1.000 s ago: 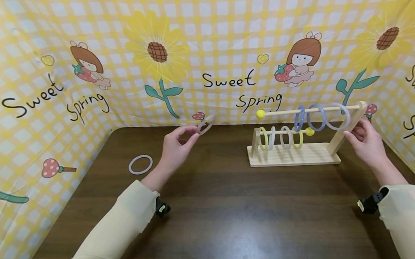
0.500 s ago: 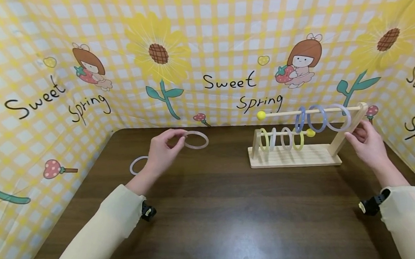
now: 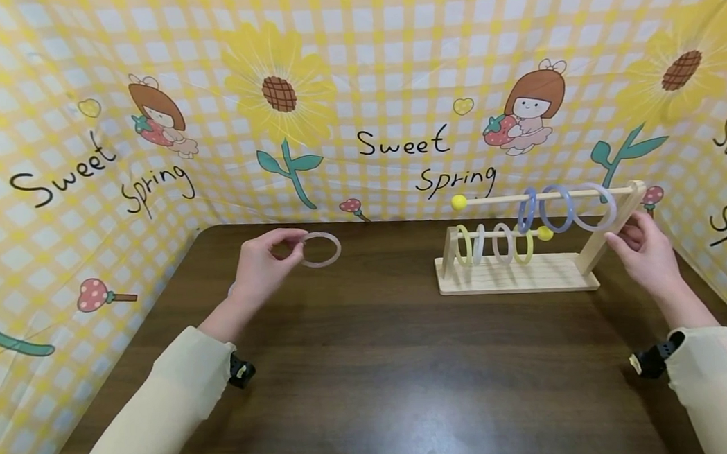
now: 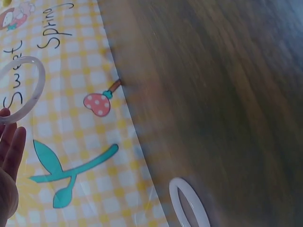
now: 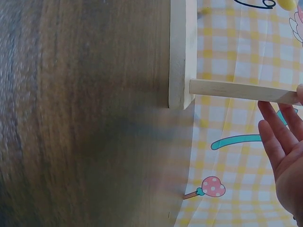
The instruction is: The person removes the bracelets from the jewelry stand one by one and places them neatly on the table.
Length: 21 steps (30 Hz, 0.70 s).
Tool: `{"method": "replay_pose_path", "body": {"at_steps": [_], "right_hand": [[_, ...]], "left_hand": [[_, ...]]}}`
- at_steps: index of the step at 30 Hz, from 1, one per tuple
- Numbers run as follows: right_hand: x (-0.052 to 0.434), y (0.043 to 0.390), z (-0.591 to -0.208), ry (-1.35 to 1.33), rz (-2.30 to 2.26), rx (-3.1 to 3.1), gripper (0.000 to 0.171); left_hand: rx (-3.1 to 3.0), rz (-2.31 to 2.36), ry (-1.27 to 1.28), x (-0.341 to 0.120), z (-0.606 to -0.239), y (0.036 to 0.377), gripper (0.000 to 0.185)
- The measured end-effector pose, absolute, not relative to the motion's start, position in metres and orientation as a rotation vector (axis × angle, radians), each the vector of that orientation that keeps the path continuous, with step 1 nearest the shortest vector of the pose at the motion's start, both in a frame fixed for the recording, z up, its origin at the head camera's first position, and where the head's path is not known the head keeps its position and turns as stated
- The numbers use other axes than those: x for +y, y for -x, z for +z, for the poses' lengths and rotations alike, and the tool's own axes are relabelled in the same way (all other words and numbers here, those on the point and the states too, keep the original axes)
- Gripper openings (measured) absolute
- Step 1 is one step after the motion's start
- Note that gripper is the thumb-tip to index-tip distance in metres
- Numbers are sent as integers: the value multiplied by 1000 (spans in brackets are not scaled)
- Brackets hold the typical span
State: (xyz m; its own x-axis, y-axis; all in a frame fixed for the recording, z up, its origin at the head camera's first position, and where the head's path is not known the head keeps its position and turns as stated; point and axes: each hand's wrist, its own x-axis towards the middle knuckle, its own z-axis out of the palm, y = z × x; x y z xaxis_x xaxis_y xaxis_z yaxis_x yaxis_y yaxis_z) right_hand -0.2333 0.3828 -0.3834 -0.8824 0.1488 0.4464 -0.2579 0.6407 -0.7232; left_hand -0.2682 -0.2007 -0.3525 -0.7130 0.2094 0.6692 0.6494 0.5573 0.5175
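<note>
While the left hand (image 3: 260, 268) pinches the pale pink ring (image 3: 321, 249) by its near edge between thumb and fingertips, the hoop hangs out over the table (image 3: 373, 379) with nothing under it, well apart from the wooden rack (image 3: 517, 280) to the right. My worry is that hold: it takes in only a short stretch of the rim, so a small twist could let the hoop swing or slip out and roll across the dark wood. A second ring (image 4: 189, 205) lies flat on the table just by the left forearm, near the yellow checked backdrop (image 3: 354, 82); in the head view the hand almost hides it, and a dropped elbow or sleeve could knock it

The held ring looks thin, smooth and slightly translucent, a milky pink circle held nearly flat; the left wrist view (image 4: 23, 90) shows it whitish against the printed cloth

Further right, the rack stands on its slatted base, with a lower rod carrying four small rings (image 3: 492, 243), yellow and pale ones, and an upper rod carrying three larger bluish and lilac rings (image 3: 565, 208). Both rods end in yellow knobs on the left, so anything going on must clear a knob first, and a clumsy approach could jolt the frame. The right hand (image 3: 646, 255) steadies the slanted right post, its fingers curled loosely round the wood; if that hold slackens, I judge the light frame could slide or tip
</note>
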Motion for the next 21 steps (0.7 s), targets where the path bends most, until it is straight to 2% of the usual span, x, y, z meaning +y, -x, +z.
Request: {"method": "replay_pose_path", "body": {"at_steps": [21], "right_hand": [[383,233,-382,-83,1162,-2394,48]], "left_hand": [[-2414,-911,703,-233,-370,282,18]]}}
